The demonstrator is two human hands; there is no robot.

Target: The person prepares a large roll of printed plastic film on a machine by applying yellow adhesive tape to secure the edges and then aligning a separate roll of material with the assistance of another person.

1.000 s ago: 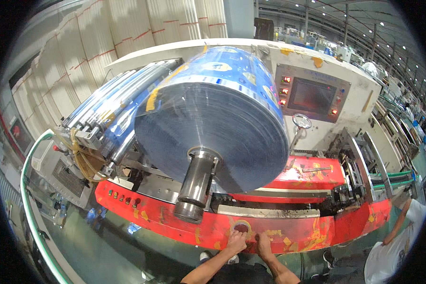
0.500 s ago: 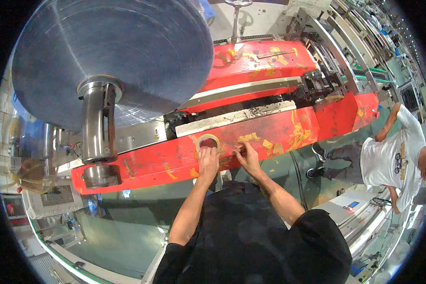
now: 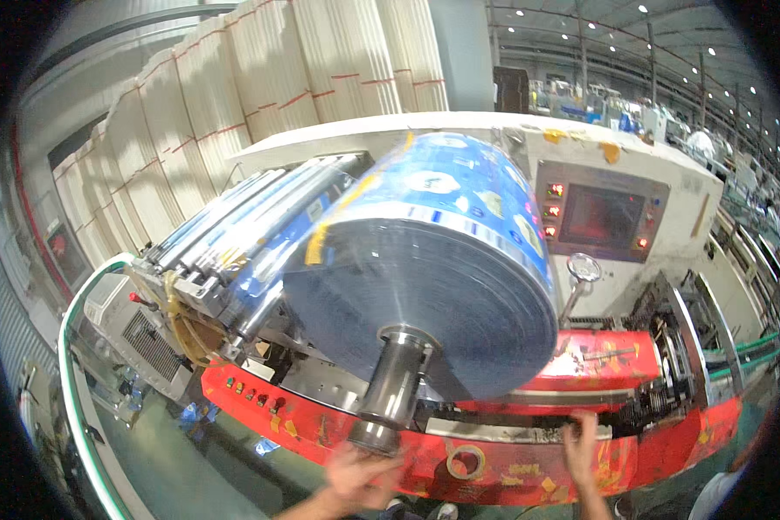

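A large film roll (image 3: 425,295) with blue printed film and a grey end face sits on a steel shaft (image 3: 392,381) that juts toward me. My left hand (image 3: 364,475) is just below the shaft's near end, fingers stretched out and somewhat blurred; whether it touches the metal I cannot tell. Over the red machine cover (image 3: 529,477), further right, my right hand (image 3: 580,440) is raised with its fingers up and apart, holding nothing. Between the two hands a roll of tape (image 3: 451,464) lies on the cover. A yellow tape strip (image 3: 317,244) sticks to the film roll's edge.
Behind the roll stands a control panel (image 3: 602,212) with lit red displays. A chrome handwheel (image 3: 583,268) rises right of the roll, and metal rollers (image 3: 256,208) lie to its left. Stacked white boards (image 3: 260,78) fill the back. A green-edged rail (image 3: 71,373) curves at left.
My view has tilted up toward the machine. My left hand has left the tape roll and moved left to the shaft end. My right hand has shifted right, its fingers now spread.
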